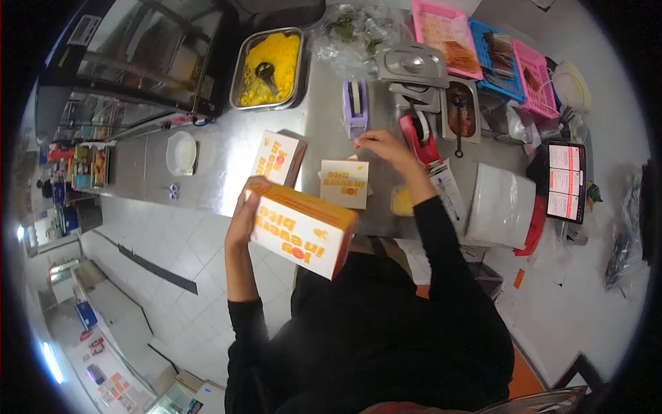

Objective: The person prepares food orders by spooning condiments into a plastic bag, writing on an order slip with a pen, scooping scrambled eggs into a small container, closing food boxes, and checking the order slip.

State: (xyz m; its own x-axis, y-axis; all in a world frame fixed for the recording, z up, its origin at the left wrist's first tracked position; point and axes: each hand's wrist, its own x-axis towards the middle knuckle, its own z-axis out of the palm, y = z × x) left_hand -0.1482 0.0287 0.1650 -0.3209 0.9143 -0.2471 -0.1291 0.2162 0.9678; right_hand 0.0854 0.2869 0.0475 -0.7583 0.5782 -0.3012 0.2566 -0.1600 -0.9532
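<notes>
My left hand (243,212) is closed on one end of a white and orange printed box (296,231), held tilted in front of my body. My right hand (383,146) has its fingers pinched together just below the front end of a purple tape dispenser (354,110); whatever is between the fingertips is too small to make out. Right of that hand sits a red tape dispenser (419,140). Another printed box (279,159) lies on the steel counter behind the held one. A smaller printed carton (344,184) lies below my right hand.
A steel tray of yellow food (267,67) stands at the back left, near a glass cabinet (152,55). A white bowl (181,153) is at left. Lidded steel pans (412,65), coloured baskets (448,34) and a tablet (565,181) are at right.
</notes>
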